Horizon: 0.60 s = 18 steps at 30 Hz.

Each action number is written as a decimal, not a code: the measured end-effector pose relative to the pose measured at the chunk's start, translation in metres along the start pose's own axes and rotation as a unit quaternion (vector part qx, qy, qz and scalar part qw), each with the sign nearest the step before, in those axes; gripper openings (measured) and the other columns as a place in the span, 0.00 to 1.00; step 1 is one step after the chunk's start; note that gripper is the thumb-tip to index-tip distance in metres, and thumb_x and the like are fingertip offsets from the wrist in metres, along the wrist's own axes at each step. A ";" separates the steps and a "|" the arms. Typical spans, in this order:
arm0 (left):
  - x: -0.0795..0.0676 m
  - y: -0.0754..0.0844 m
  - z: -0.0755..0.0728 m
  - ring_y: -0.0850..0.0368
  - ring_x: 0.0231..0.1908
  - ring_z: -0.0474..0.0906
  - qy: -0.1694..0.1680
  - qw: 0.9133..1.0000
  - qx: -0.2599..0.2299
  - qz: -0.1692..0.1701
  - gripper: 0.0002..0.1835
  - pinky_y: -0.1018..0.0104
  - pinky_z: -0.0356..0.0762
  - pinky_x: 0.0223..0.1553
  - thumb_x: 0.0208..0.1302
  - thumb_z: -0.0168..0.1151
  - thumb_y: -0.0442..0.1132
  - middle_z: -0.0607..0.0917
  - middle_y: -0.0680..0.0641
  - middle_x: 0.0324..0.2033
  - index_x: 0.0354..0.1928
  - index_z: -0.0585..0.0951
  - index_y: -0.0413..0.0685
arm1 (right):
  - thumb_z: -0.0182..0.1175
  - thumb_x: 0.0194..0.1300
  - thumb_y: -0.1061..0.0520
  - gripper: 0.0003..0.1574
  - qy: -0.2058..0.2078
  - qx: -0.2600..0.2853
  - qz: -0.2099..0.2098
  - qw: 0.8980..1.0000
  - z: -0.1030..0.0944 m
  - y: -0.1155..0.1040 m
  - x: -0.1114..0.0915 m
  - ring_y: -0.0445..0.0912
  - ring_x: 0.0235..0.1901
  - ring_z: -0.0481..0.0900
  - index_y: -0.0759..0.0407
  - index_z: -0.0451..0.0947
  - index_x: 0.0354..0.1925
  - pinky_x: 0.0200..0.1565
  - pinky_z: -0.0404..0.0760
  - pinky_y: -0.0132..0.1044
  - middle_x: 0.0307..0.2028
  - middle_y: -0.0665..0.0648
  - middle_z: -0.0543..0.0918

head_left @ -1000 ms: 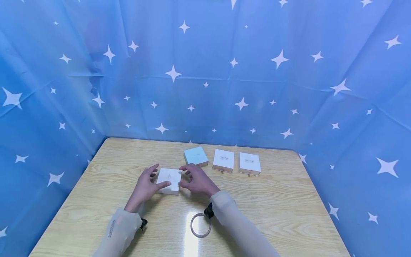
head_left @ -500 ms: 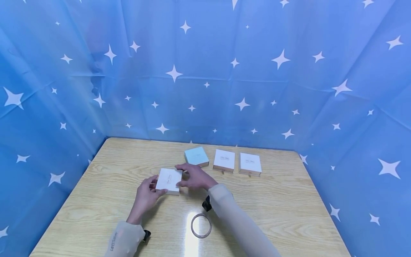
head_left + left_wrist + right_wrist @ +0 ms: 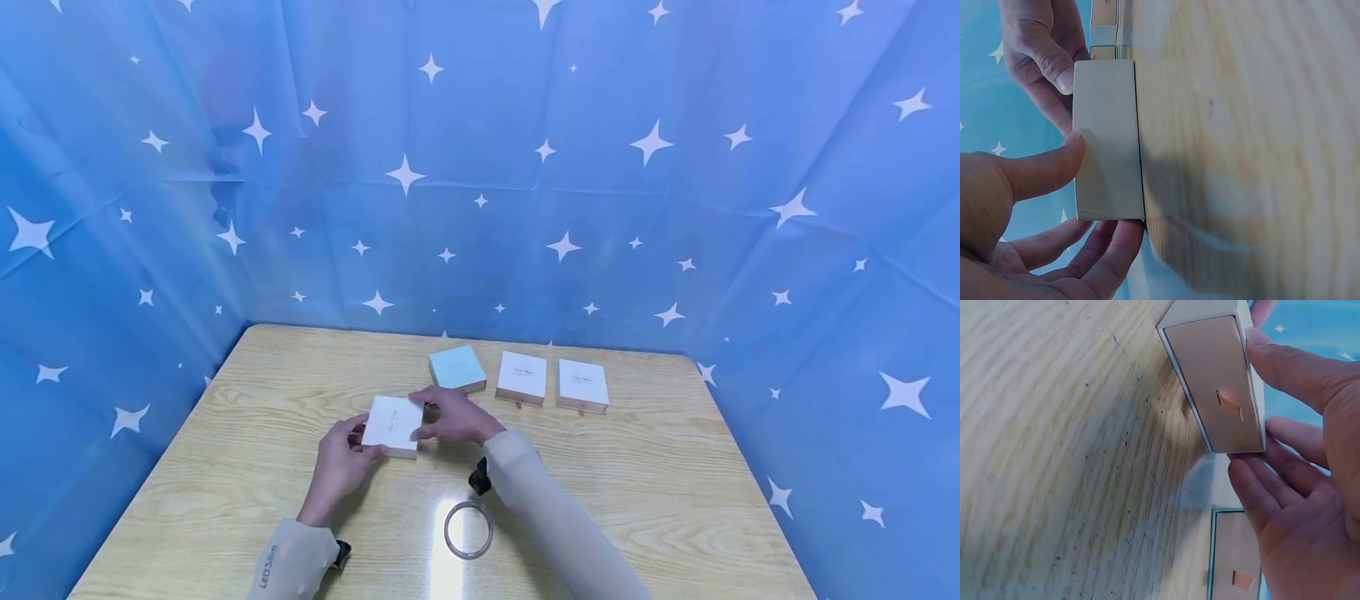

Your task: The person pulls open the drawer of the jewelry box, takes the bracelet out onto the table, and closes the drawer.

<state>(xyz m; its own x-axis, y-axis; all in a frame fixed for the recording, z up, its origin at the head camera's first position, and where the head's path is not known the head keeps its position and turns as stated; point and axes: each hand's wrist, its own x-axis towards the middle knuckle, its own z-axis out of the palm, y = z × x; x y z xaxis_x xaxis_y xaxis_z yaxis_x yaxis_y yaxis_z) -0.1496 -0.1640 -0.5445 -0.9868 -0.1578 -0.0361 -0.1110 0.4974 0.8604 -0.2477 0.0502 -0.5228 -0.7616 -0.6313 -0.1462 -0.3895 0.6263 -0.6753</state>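
Note:
A flat white drawer box with small printed lettering lies on the table, between both hands. My left hand holds its left side, the thumb at the near left corner of the lid and the fingers along the side wall. From the right, my right hand grips the same box, thumb on the lid's right edge and fingers at the far right corner. In the right wrist view the box's peach drawer front faces the camera, shut, with a small ribbon tab. The left wrist view shows a plain white side wall.
Behind the hands stand a light blue box and two white boxes, one in the middle and one at the right. A ring-shaped bangle lies nearer me on the wooden table. A blue starry curtain encloses the table.
My left thumb has moved from on top of the lid to its near left corner, and the left fingers have come in against the side. My right hand has shifted slightly left onto the box.

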 end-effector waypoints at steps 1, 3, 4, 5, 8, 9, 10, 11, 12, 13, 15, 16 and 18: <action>0.000 0.000 0.000 0.41 0.53 0.80 0.000 1.000 0.000 0.001 0.36 0.57 0.85 0.53 0.56 0.75 0.29 0.79 0.32 0.52 0.68 0.73 0.31 | 0.74 0.61 0.44 0.46 0.001 -0.001 0.000 1.000 0.000 0.000 0.000 0.49 0.67 0.75 0.54 0.70 0.73 0.68 0.75 0.45 0.67 0.54 0.77; 0.000 0.000 -0.001 0.41 0.53 0.80 0.000 1.000 -0.001 0.002 0.36 0.58 0.85 0.53 0.56 0.75 0.28 0.79 0.33 0.52 0.67 0.74 0.31 | 0.74 0.61 0.44 0.47 0.001 -0.003 -0.001 1.000 0.001 0.000 0.000 0.49 0.67 0.75 0.53 0.70 0.73 0.68 0.75 0.44 0.67 0.54 0.77; 0.000 0.001 -0.001 0.41 0.53 0.80 -0.001 1.000 -0.001 0.003 0.35 0.58 0.85 0.53 0.55 0.75 0.28 0.79 0.33 0.52 0.67 0.74 0.31 | 0.74 0.60 0.44 0.47 0.001 -0.003 -0.001 1.000 0.001 0.000 0.000 0.49 0.66 0.75 0.53 0.70 0.73 0.68 0.75 0.44 0.66 0.54 0.77; 0.000 0.001 -0.002 0.41 0.53 0.80 -0.002 1.000 -0.001 0.003 0.35 0.57 0.85 0.53 0.55 0.75 0.28 0.80 0.33 0.52 0.67 0.75 0.31 | 0.74 0.60 0.44 0.47 0.001 -0.002 -0.001 1.000 0.001 0.000 -0.001 0.49 0.66 0.75 0.53 0.70 0.73 0.68 0.75 0.44 0.67 0.54 0.77; 0.001 0.001 -0.003 0.41 0.53 0.80 -0.007 1.000 0.000 0.001 0.35 0.57 0.85 0.53 0.56 0.75 0.28 0.80 0.33 0.52 0.66 0.75 0.32 | 0.75 0.60 0.43 0.47 0.003 0.001 0.001 1.000 0.002 0.000 -0.002 0.48 0.66 0.75 0.52 0.70 0.73 0.67 0.76 0.44 0.67 0.54 0.77; 0.001 0.001 -0.003 0.41 0.53 0.80 -0.008 1.000 0.000 -0.001 0.35 0.56 0.85 0.53 0.56 0.74 0.28 0.80 0.33 0.52 0.66 0.75 0.32 | 0.75 0.60 0.43 0.47 0.004 0.001 0.001 1.000 0.003 0.000 -0.002 0.47 0.64 0.76 0.52 0.70 0.73 0.66 0.77 0.42 0.67 0.53 0.77; 0.001 0.001 -0.004 0.41 0.54 0.80 -0.010 1.000 0.001 -0.002 0.34 0.56 0.84 0.54 0.56 0.74 0.28 0.80 0.33 0.53 0.66 0.75 0.32 | 0.75 0.59 0.43 0.48 0.006 0.002 0.001 1.000 0.004 0.000 -0.002 0.47 0.63 0.77 0.52 0.71 0.73 0.64 0.78 0.41 0.66 0.53 0.77; 0.001 0.001 -0.004 0.41 0.54 0.80 -0.011 1.000 0.001 -0.004 0.34 0.55 0.84 0.54 0.56 0.74 0.28 0.80 0.33 0.53 0.66 0.75 0.32 | 0.75 0.59 0.43 0.48 0.007 0.003 0.001 1.000 0.004 0.001 -0.003 0.46 0.61 0.77 0.52 0.71 0.73 0.63 0.78 0.40 0.65 0.53 0.77; 0.002 0.000 -0.005 0.41 0.54 0.80 -0.012 1.000 0.001 -0.005 0.34 0.55 0.84 0.54 0.55 0.74 0.28 0.80 0.32 0.53 0.66 0.75 0.32 | 0.75 0.59 0.42 0.48 0.009 0.004 0.001 1.000 0.005 0.001 -0.003 0.45 0.59 0.78 0.52 0.71 0.73 0.61 0.79 0.38 0.64 0.52 0.78; 0.002 0.000 -0.005 0.41 0.54 0.80 -0.014 1.000 0.000 -0.008 0.34 0.54 0.84 0.55 0.55 0.74 0.28 0.80 0.32 0.54 0.66 0.75 0.32 | 0.75 0.58 0.42 0.48 0.010 0.008 0.000 1.000 0.006 0.001 -0.003 0.44 0.57 0.78 0.52 0.71 0.72 0.59 0.79 0.37 0.63 0.52 0.78; 0.004 0.000 -0.007 0.41 0.54 0.80 -0.017 1.000 0.000 -0.011 0.34 0.53 0.83 0.55 0.55 0.74 0.27 0.81 0.32 0.54 0.66 0.75 0.32 | 0.76 0.58 0.43 0.48 0.012 0.018 0.001 1.000 0.007 0.001 -0.004 0.43 0.54 0.78 0.53 0.71 0.72 0.56 0.79 0.35 0.61 0.52 0.79; 0.005 -0.001 -0.007 0.41 0.54 0.80 -0.018 1.000 0.000 -0.012 0.34 0.52 0.83 0.56 0.55 0.74 0.27 0.81 0.32 0.54 0.66 0.76 0.32 | 0.76 0.57 0.43 0.48 0.014 0.023 0.002 1.000 0.007 0.001 -0.004 0.43 0.52 0.78 0.54 0.72 0.72 0.56 0.78 0.35 0.60 0.52 0.79; 0.007 -0.001 -0.009 0.41 0.54 0.80 -0.024 1.000 -0.002 -0.014 0.34 0.51 0.82 0.56 0.55 0.74 0.27 0.81 0.32 0.55 0.66 0.76 0.33 | 0.77 0.57 0.44 0.48 0.018 0.032 0.004 0.999 0.008 0.001 -0.005 0.43 0.51 0.77 0.54 0.72 0.71 0.55 0.78 0.34 0.58 0.51 0.79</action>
<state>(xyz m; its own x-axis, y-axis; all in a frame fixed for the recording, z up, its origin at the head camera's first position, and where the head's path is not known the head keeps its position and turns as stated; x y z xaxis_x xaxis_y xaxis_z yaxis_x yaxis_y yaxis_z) -0.1549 -0.1736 -0.5411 -0.9880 -0.1303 -0.0835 -0.1374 0.4904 0.8606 -0.2402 0.0501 -0.5288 -0.7834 -0.6088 -0.1255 -0.3510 0.5999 -0.7190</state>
